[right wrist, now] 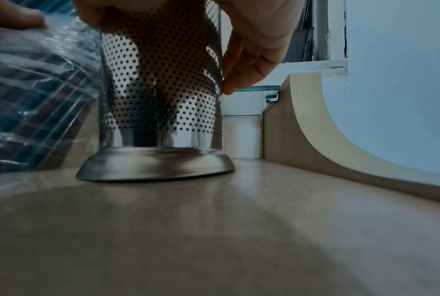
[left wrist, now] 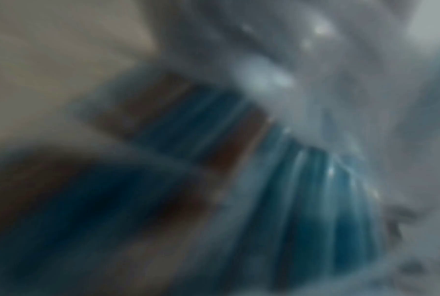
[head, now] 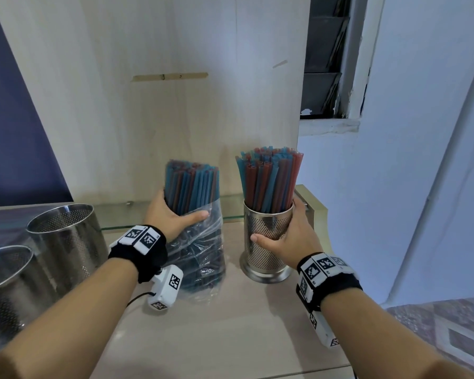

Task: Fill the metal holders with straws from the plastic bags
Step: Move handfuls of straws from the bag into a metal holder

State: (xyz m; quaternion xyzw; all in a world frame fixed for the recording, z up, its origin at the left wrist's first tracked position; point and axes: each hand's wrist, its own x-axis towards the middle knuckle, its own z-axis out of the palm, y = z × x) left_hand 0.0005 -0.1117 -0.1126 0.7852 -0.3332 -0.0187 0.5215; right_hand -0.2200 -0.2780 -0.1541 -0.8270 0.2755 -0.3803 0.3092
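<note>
A clear plastic bag (head: 203, 258) of blue and red straws (head: 192, 187) stands upright on the counter, its top rolled down. My left hand (head: 173, 214) grips it around the middle, thumb across the front. To its right stands a perforated metal holder (head: 266, 242) packed with straws (head: 268, 179). My right hand (head: 288, 236) wraps around this holder, thumb in front, fingers behind. The right wrist view shows the holder (right wrist: 160, 100) resting flat on its base, with my fingers (right wrist: 241, 66) on its wall and the bag (right wrist: 36, 90) at left. The left wrist view is blurred straws (left wrist: 315, 190) and plastic.
Two larger perforated metal holders (head: 66, 236) (head: 6, 283) stand at the left of the counter. A wooden back panel (head: 175, 91) rises behind, with a glass shelf (head: 230, 203) low against it. A curved wooden side piece (right wrist: 304, 120) bounds the counter on the right.
</note>
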